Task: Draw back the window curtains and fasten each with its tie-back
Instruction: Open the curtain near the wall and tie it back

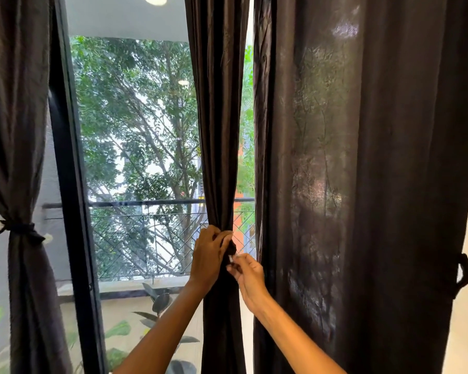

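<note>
While the middle curtain (pixel 219 130) is bunched tight by the left hand (pixel 208 256), a small white tie-back end (pixel 232 258) is pinched by the right hand (pixel 247 276) just beside it. Left curtain (pixel 19 157) is already tied (black tie-back (pixel 19 228)); the right curtain (pixel 362 171) hangs loose.

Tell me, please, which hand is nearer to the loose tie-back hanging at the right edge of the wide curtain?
The right hand. It pinches at the middle curtain, well left of the loose tie-back; the left hand grips that curtain farther left.
</note>
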The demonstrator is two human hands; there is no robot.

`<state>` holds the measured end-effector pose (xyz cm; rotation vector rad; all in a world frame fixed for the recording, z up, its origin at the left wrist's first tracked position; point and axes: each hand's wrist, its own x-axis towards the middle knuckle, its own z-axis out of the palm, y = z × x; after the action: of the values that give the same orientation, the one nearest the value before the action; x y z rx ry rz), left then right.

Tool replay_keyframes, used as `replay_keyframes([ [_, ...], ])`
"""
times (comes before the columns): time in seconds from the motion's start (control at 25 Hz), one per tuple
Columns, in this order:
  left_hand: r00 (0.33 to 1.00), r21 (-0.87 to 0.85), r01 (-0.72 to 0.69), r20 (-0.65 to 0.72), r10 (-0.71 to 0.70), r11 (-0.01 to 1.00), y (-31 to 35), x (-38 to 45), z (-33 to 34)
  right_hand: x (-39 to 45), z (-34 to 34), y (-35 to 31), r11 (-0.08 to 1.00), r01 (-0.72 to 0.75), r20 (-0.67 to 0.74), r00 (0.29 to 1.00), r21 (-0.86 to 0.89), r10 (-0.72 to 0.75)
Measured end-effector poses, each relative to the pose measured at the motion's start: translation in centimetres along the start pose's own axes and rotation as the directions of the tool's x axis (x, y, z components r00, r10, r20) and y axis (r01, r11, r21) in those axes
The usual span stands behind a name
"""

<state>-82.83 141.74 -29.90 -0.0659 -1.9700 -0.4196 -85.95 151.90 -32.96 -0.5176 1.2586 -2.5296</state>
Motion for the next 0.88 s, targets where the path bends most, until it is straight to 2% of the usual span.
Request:
replay_keyframes([
  [0.12,1.000,-0.051,0.012,-0.013,-0.013,0.999,0.0,0.0,-0.2,0.1,-0.9,0.4,0.998,0.001,-0.032,0.999,-0.058,-0.003],
  [0.2,0.993,-0.155,0.105,-0.033,-0.111,0.982,0.5,0.2,-0.5,0.2,-1.3,0.4,0.996,-0.005,-0.052,0.999,-0.089,0.000],
  [0.32,0.957,-0.279,0.192,-0.158,-0.242,0.941,2.1,-0.8,-0.3,0.0,-2.1,0.5,0.992,-0.051,-0.025,0.998,-0.111,0.049],
  [0.4,0.929,-0.443,0.218,-0.179,-0.323,0.870,2.0,-1.4,0.0,0.3,-2.6,0.1,0.978,-0.077,0.014,0.997,-0.195,0.081],
  [0.44,0.920,-0.515,0.253,-0.132,-0.368,0.819,1.4,-1.5,0.1,0.5,-2.9,-0.3,0.956,-0.075,0.021,0.996,-0.282,0.084],
  [0.48,0.913,-0.564,0.321,-0.029,-0.407,0.760,0.4,-1.3,0.3,0.9,-3.0,-0.8,0.921,-0.063,0.023,0.997,-0.384,0.077],
  [0.56,0.843,-0.586,0.529,0.285,-0.456,0.614,-1.7,-1.3,0.6,1.2,-2.5,-2.0,0.818,-0.004,0.028,0.999,-0.576,0.025],
  [0.6,0.800,-0.549,0.601,0.408,-0.441,0.582,-2.3,-1.4,0.5,1.4,-2.1,-2.6,0.783,0.047,0.055,0.998,-0.620,-0.017],
  [0.64,0.790,-0.507,0.609,0.456,-0.409,0.611,-3.1,-1.6,0.7,1.6,-1.3,-3.2,0.767,0.101,0.102,0.994,-0.633,-0.047],
  [0.76,0.814,-0.392,0.550,0.448,-0.368,0.737,-3.3,-0.7,0.8,2.7,1.5,-4.0,0.676,0.246,0.228,0.967,-0.695,-0.117],
  [0.84,0.794,-0.346,0.558,0.489,-0.363,0.754,-4.0,-0.3,1.6,4.3,2.7,-3.8,0.610,0.256,0.187,0.967,-0.750,-0.175],
  [0.88,0.764,-0.345,0.593,0.525,-0.374,0.727,-4.3,-0.3,2.2,5.1,2.9,-3.5,0.607,0.252,0.168,0.967,-0.753,-0.193],
])
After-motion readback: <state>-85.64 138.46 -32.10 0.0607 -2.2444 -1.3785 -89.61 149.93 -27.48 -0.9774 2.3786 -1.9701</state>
